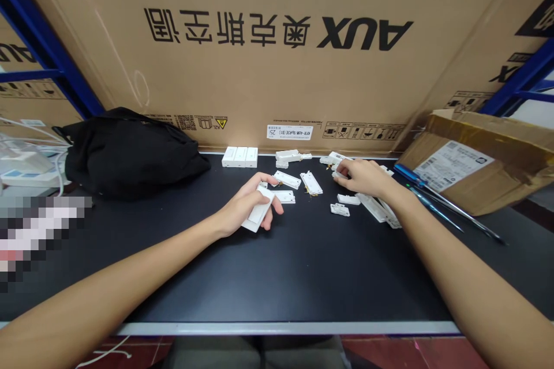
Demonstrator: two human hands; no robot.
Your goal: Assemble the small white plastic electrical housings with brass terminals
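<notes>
My left hand point(247, 203) rests on the black tabletop point(277, 271) with its fingers wrapped round a flat white plastic casing point(257, 214). My right hand point(361, 177) lies farther right, its fingertips pinching a small white plastic piece point(339, 173). Between and around both hands lie several white plastic parts point(298, 184): flat plates, small clips point(340, 209) and longer strips point(381, 210). A row of three white blocks point(239, 157) stands at the back against the cardboard.
A big brown AUX carton point(277, 52) walls off the back. A black bag point(130, 153) lies at the left, an opened cardboard box point(480, 161) at the right, with blue-handled screwdrivers point(437, 199) beside it. White power strips and cables point(26, 161) sit at far left.
</notes>
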